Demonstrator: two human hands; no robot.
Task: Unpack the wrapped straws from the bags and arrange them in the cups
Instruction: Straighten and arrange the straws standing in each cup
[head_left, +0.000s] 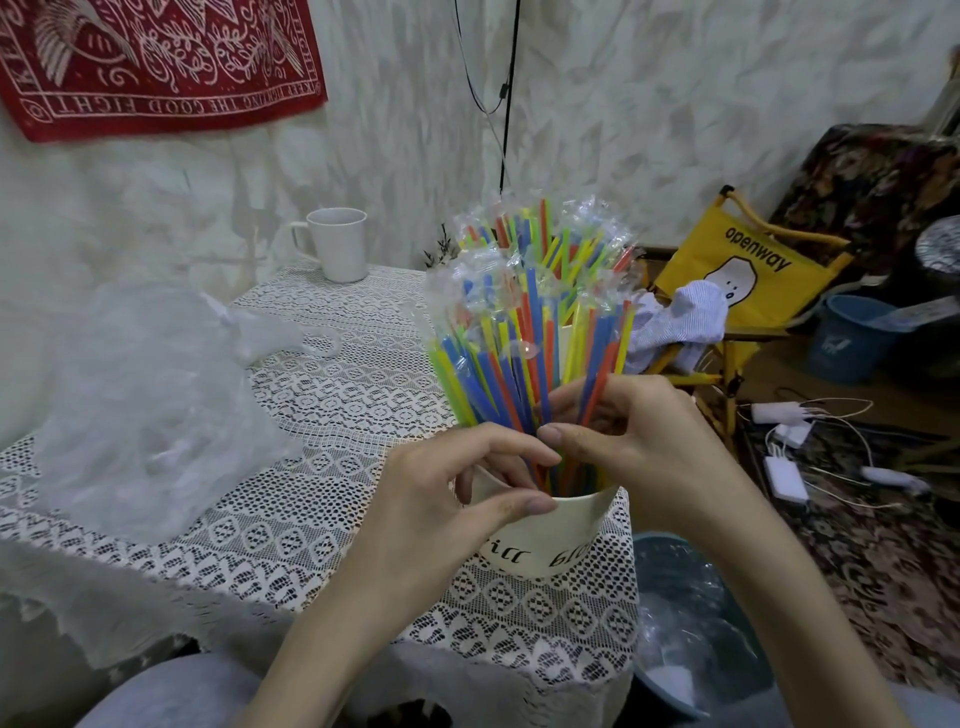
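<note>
Lace-covered table (332, 499) has a crumpled clear bag (150, 400) along its left edge. The cream cup (550, 540) sits at the near right corner, stuffed with wrapped straws (524, 332) (rainbow colours). Left hand (457, 499) pinches the cup's rim, right hand (628, 441) grips some straws. White mug (335, 244) at the far edge.

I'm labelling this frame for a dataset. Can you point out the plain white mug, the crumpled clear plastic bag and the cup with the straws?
Plain white handled mug (340, 249), head view: on its side wall.
Crumpled clear plastic bag (140, 405), head view: on its bunched middle.
White lettered cup holding straws (550, 535), head view: on its front wall.
</note>
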